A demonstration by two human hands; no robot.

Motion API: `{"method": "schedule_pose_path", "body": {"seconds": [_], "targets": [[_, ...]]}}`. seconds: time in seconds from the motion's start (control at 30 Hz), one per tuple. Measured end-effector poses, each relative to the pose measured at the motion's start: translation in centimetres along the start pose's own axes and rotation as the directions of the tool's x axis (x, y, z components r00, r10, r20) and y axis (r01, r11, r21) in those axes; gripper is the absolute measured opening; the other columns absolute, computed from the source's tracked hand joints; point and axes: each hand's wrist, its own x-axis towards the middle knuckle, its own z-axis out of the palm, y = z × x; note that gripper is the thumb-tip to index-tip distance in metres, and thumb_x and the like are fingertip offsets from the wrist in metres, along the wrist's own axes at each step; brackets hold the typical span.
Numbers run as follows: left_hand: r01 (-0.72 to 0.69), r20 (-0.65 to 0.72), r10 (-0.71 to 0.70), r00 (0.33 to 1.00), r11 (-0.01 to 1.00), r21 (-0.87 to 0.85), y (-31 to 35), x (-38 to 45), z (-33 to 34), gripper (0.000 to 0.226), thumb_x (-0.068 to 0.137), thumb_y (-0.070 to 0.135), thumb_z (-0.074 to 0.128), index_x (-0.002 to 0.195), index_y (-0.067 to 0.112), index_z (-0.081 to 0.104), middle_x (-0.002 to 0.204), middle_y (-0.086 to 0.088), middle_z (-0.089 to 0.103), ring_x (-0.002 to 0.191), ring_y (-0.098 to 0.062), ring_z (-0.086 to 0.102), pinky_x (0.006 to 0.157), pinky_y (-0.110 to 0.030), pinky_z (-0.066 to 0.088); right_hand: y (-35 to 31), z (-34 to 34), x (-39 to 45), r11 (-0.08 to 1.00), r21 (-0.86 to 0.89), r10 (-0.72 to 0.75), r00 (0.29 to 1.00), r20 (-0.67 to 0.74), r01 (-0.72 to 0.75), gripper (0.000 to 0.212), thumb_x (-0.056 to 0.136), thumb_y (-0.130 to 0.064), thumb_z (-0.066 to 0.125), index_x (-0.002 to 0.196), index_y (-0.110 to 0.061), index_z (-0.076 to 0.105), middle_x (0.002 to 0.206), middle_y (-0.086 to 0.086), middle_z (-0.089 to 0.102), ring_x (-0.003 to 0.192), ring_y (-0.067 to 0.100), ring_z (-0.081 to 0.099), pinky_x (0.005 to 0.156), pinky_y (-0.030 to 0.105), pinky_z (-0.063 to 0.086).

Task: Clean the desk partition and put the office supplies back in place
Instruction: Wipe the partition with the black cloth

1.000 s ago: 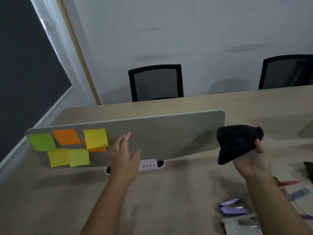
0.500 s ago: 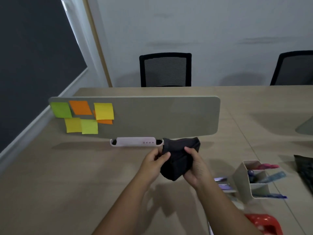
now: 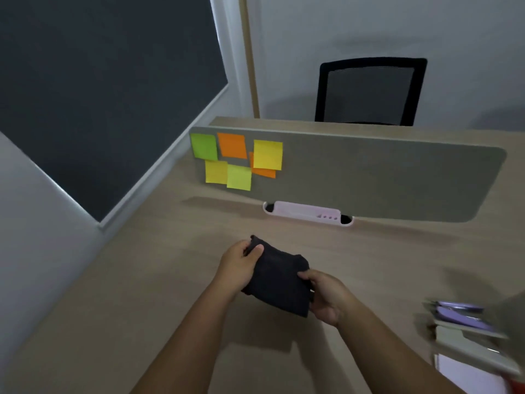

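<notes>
Nearest the camera, two bare forearms reach in from the bottom edge and meet over the wooden desk [image 3: 119, 294], where both hands grip a dark cloth [image 3: 277, 280] held just above the surface. The left hand [image 3: 238, 265] pinches the cloth's upper left corner between thumb and fingers, and the right hand [image 3: 326, 297] is closed on its right edge, thumb on top. The cloth hangs bunched between them, its long axis slanting from the upper left corner down toward the lower right. At the right edge, near the right forearm, lies a blurred heap of office supplies [image 3: 466, 325]: pale trays or folders with something purple on top; the blur hides what exactly they are. Farther out, the grey desk partition [image 3: 383, 177] stands upright on the desk, well apart from the hands. Its long axis runs left to right across the desk, the right end looking lower in this tilted view, and its broad face is turned toward the camera. Six sticky notes [image 3: 235, 160] cluster at its left end: green, orange and yellow above, yellow and lime below, with a second orange one partly under the upper yellow. A pale pink holder [image 3: 306, 213] sits at the foot of the partition near its middle, touching its lower edge. Beyond the partition, a black mesh-backed chair [image 3: 369, 92] stands against the pale wall [image 3: 397, 24], and a dark panel [image 3: 99, 81] fills the left.
</notes>
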Motion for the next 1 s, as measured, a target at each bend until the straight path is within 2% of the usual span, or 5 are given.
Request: {"method": "schedule_pose_path", "body": {"seconds": [0.43, 0.53, 0.73, 0.9, 1.0], "targets": [[0.059, -0.06, -0.039, 0.997, 0.921, 0.384, -12.6, 5.8, -11.5, 0.034, 0.095, 0.044, 0.048, 0.121, 0.025, 0.06, 0.118, -0.001, 0.068, 0.103, -0.022, 0.064, 0.074, -0.026, 0.042, 7.8, 12.2, 9.4, 0.914, -0.35, -0.287, 0.938, -0.196, 0.206, 0.017, 0.091, -0.006, 0.057, 0.104, -0.017, 0.059, 0.106, 0.01, 0.067, 0.085, 0.025, 0.066, 0.059, 0.033, 0.058], [0.151, -0.05, -0.144, 0.988, 0.886, 0.439, -16.6, 4.4, -11.6, 0.043, 0.095, 0.04, 0.052, 0.132, 0.019, 0.046, 0.13, -0.008, 0.062, 0.114, -0.03, 0.06, 0.082, -0.028, 0.042, 11.1, 11.6, 10.5, 0.679, -0.729, -0.345, 0.914, -0.213, 0.087, 0.035, 0.085, -0.013, 0.063, 0.117, -0.015, 0.049, 0.111, 0.01, 0.063, 0.09, 0.027, 0.061, 0.082, 0.043, 0.055], [0.078, -0.097, -0.02, 0.995, 0.767, 0.637, -18.3, 3.1, -11.8, 0.039, 0.094, 0.042, 0.046, 0.128, 0.024, 0.041, 0.121, -0.007, 0.06, 0.102, -0.029, 0.061, 0.078, -0.036, 0.049, 12.8, 11.7, 10.8, 0.47, -0.878, -0.44, 0.887, -0.14, 0.095, 0.05, 0.086, -0.019, 0.058, 0.126, -0.022, 0.028, 0.072, -0.005, 0.054, 0.06, 0.012, 0.056, 0.048, 0.03, 0.049], [-0.2, 0.031, 0.341, 0.94, 0.473, 0.858, -17.1, 3.4, -11.3, 0.055, 0.09, 0.04, 0.049, 0.143, 0.031, 0.036, 0.152, 0.004, 0.036, 0.132, -0.025, 0.042, 0.104, -0.042, 0.04, 13.3, 11.6, 10.5, -0.29, -0.952, -0.594, 0.761, 0.261, 0.101, 0.06, 0.088, -0.032, 0.045, 0.145, -0.032, 0.026, 0.141, 0.005, 0.043, 0.12, 0.027, 0.046, 0.094, 0.038, 0.041], [-0.409, 0.308, 0.302, 0.902, 0.371, 0.834, -18.3, 3.8, -10.3, 0.057, 0.095, 0.048, 0.028, 0.15, 0.031, 0.024, 0.161, 0.01, 0.019, 0.149, -0.022, 0.017, 0.118, -0.045, 0.014, 14.4, 10.9, 11.0, -0.399, -0.914, -0.48, 0.835, 0.271, 0.067, 0.062, 0.096, -0.047, 0.024, 0.152, -0.032, 0.004, 0.163, -0.004, -0.003, 0.148, 0.025, 0.005, 0.117, 0.047, 0.009]]}}
